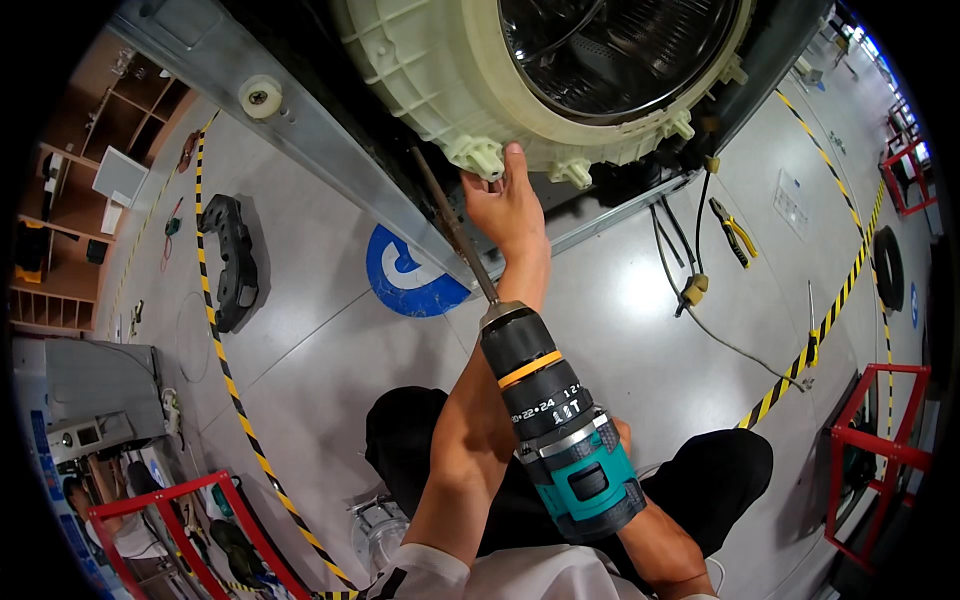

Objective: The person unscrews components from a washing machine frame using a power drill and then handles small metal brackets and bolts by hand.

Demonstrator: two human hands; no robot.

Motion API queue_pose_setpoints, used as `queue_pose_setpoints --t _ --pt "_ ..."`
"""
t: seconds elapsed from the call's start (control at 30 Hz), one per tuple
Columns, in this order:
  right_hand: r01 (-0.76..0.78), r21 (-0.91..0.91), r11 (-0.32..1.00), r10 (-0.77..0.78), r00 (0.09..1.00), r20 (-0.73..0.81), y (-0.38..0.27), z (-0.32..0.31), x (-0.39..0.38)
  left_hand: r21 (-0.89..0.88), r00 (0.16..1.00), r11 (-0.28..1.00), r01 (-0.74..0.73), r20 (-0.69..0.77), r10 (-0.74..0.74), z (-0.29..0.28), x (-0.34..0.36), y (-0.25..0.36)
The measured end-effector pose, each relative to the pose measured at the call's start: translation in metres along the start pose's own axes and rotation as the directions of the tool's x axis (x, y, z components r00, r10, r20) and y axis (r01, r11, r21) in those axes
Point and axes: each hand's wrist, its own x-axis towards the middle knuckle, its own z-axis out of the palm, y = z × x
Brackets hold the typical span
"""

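A cordless drill (580,470), teal and black with an orange ring, is in my right hand (625,434), which the drill body mostly hides. Its long brown bit (455,225) points up and left across the metal cabinet frame (370,180), the tip over the dark gap beside the tub. At the lower edge of the cream plastic washing machine tub (430,90), my left hand (508,205) grips beside a lug (478,155). Its thumb presses the rim, and some of its fingers are hidden. Inside the tub's round opening shows the shiny drum (620,50).
Pliers (735,232) with yellow handles and a cable with yellow connectors (695,290) lie to the right. A screwdriver (812,345) is farther right. On the left lies a black curved block (228,262). Red metal frames (880,440) stand at both sides, beyond striped floor tape (240,420).
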Motion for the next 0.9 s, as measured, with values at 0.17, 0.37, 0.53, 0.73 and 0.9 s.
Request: queue_pose_setpoints --t 0.17,0.37,0.53,0.73,0.9 --pt "-0.011 0.030 0.999 0.011 0.999 0.031 -0.010 0.001 0.006 0.013 1.000 1.000 -0.021 -0.015 0.021 -0.005 0.004 0.003" --pt "0.026 0.022 0.999 -0.026 1.000 0.011 -0.024 -0.001 0.014 0.009 1.000 1.000 -0.019 -0.024 0.019 -0.005 0.003 0.000" --pt "-0.171 0.063 0.983 0.167 0.984 0.068 0.002 0.002 -0.002 0.017 0.999 0.999 0.034 0.020 -0.034 -0.005 0.002 0.001" --pt "-0.446 -0.016 0.895 0.430 0.854 0.291 0.000 -0.009 -0.006 0.024 0.999 0.999 0.028 0.022 -0.029 -0.008 0.004 0.002" --pt "-0.199 0.131 0.971 0.189 0.978 0.091 0.035 0.009 -0.013 0.036 0.999 0.999 -0.037 -0.024 0.037 -0.004 0.003 -0.003"
